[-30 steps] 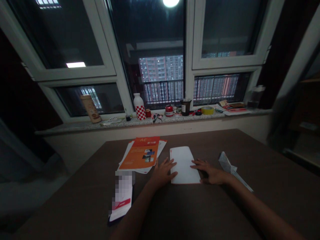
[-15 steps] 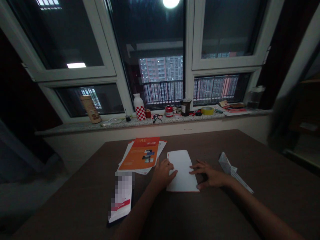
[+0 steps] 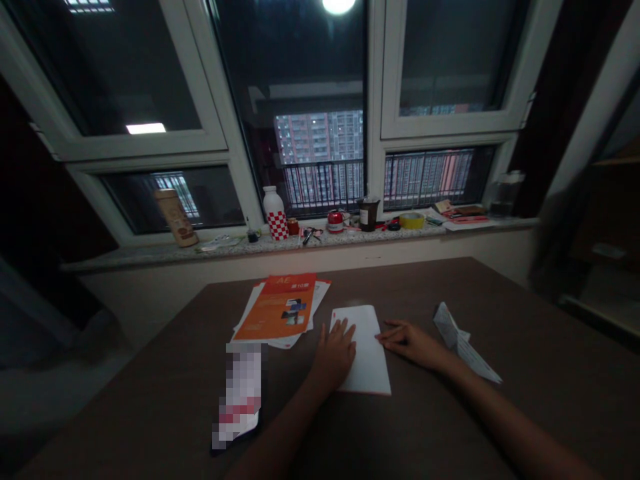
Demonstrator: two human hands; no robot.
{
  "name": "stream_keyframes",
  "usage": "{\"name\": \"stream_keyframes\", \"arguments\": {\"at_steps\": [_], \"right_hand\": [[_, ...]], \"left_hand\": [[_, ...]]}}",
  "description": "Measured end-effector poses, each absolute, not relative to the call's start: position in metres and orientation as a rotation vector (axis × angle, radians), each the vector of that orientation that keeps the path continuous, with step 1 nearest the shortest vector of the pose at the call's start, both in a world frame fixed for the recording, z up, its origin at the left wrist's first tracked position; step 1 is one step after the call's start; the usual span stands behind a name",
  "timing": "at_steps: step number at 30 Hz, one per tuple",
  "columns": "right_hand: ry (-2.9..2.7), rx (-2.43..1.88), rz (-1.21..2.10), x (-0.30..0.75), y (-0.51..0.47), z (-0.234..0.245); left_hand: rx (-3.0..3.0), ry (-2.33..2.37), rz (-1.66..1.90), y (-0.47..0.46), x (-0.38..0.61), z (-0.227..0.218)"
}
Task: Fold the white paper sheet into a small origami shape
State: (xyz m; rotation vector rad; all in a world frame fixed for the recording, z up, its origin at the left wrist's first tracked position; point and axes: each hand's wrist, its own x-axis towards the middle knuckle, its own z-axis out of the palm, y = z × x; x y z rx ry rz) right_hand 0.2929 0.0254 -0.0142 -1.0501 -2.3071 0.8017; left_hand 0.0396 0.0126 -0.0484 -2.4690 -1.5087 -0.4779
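A white folded sheet of paper [image 3: 367,360] with a small red mark at its upper left corner lies on the brown table. My left hand [image 3: 336,353] rests flat across the sheet's left part, fingers spread and pointing away from me. At the paper's right edge, the fingertips of my right hand [image 3: 407,341] touch down, with one finger stretched out above the others. Farther right lies a folded paper piece [image 3: 457,340], shaped like a paper plane, apart from both hands.
Left of the sheet, an orange printed booklet [image 3: 280,310] lies on white papers. Nearer me is a phone-like object [image 3: 243,400], partly pixelated. Along the windowsill stand a checkered bottle [image 3: 276,217], a tan flask [image 3: 176,219], a dark cup [image 3: 368,215] and yellow tape [image 3: 411,221].
My left hand has gone from gripping near the left edge to lying flat on the paper. My right fingers have drawn closer together at the right edge. The sheet has shifted slightly toward me.
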Motion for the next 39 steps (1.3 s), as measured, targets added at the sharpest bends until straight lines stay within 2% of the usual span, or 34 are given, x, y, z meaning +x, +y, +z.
{"name": "stream_keyframes", "arguments": {"at_steps": [18,25,34,39], "right_hand": [[-2.248,-1.371,0.386,0.29,0.037,-0.036],[-2.261,-1.262,0.273,0.285,0.034,-0.035],[-2.35,-1.066,0.236,0.278,0.018,-0.02],[-2.366,-1.078,0.231,0.275,0.016,-0.016]], "left_hand": [[-2.547,-1.581,-0.418,0.011,0.037,-0.041],[-2.559,-1.569,-0.467,0.004,0.035,-0.04],[-2.613,-1.552,-0.421,0.003,0.035,-0.012],[-2.647,-1.488,-0.496,0.007,0.032,-0.023]]}}
